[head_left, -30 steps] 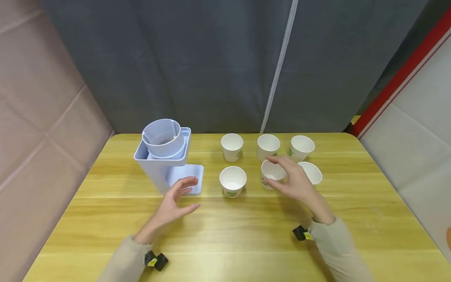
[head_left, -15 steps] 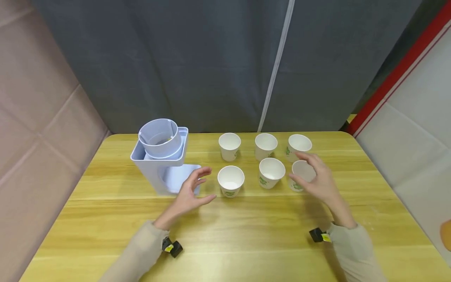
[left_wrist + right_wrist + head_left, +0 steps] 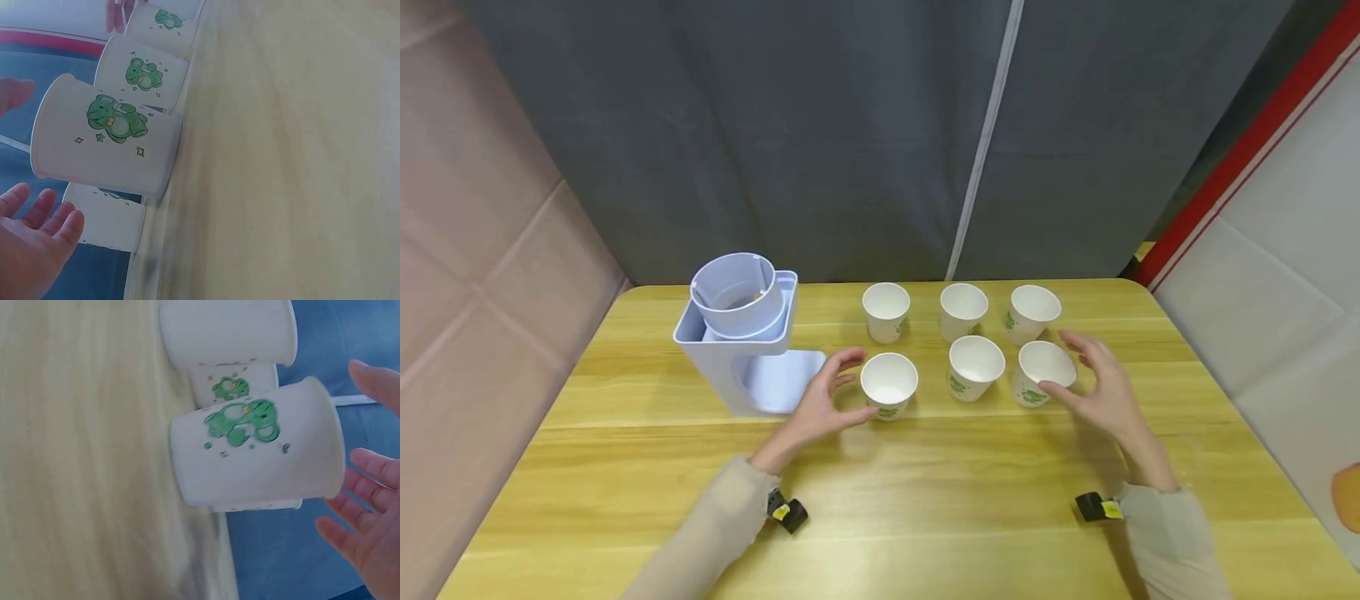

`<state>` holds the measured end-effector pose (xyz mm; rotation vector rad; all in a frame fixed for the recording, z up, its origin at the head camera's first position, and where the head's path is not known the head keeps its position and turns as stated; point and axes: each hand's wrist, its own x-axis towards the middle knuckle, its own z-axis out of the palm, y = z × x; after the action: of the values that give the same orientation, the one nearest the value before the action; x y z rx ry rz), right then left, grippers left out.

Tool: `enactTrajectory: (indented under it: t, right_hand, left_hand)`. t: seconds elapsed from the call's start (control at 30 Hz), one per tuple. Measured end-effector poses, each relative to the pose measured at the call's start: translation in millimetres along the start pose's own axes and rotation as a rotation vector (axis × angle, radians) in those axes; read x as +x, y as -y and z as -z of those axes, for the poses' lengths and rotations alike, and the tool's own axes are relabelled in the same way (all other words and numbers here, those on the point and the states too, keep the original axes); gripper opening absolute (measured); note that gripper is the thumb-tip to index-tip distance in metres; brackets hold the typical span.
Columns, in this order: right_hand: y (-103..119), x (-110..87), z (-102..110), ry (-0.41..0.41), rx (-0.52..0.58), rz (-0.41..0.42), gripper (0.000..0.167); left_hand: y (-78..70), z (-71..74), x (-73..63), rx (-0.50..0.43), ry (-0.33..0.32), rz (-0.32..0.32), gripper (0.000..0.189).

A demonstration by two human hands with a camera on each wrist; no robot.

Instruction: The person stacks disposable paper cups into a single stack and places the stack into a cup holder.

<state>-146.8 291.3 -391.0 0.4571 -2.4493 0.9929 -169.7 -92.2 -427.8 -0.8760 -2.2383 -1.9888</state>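
Note:
White paper cups with a green cartoon animal print stand upright in two rows. My left hand [image 3: 823, 407] is beside the front-left cup [image 3: 889, 382], fingers spread on its left side and thumb near its front. In the left wrist view that cup [image 3: 106, 137] stands between thumb and fingers, with a gap to the fingers. My right hand [image 3: 1099, 390] is at the front-right cup [image 3: 1041, 375], thumb close to its front and fingers apart behind its right side. Whether the thumb touches is unclear. Between these two stands the front-middle cup [image 3: 974, 371].
The back row holds a left cup [image 3: 886, 315], a middle cup [image 3: 962, 313] and a right cup [image 3: 1032, 315]. A pale blue dispenser-like stand [image 3: 733, 358] with a round top stands at the left on the wooden table [image 3: 925, 500]. A dark curtain [image 3: 775, 142] hangs behind.
My left hand has moved right, from in front of the stand to the front-left cup. My right hand has moved right, from the front-middle cup to the front-right one.

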Motion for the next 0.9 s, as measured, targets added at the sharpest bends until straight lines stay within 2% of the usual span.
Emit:
enactTrajectory:
  t: [0.33, 0.57, 0.73, 0.77, 0.9]
  right_hand:
    - [-15, -5.5, -3, 0.073, 0.038, -0.082, 0.076]
    - [-21, -5.6, -5, 0.107, 0.047, -0.139, 0.081]
    - [-26, -6.8, -7, 0.144, 0.127, -0.182, 0.085]
    - [-27, -7.2, -8, 0.149, 0.151, -0.187, 0.085]
    - [-31, -8.4, -12, 0.159, 0.21, -0.196, 0.083]
  left_hand:
    - [10.8, -4.9, 6.4, -0.029, 0.05, 0.014, 0.084]
    - [12.8, -9.2, 9.2, 0.025, 0.04, 0.059, 0.087]
    - [14.7, -13.1, 11.8, 0.062, 0.044, 0.105, 0.087]
    - [14.1, -13.8, 12.3, 0.061, 0.048, 0.119, 0.086]
    - [-5.2, -15.7, 13.1, 0.077, 0.062, 0.174, 0.079]
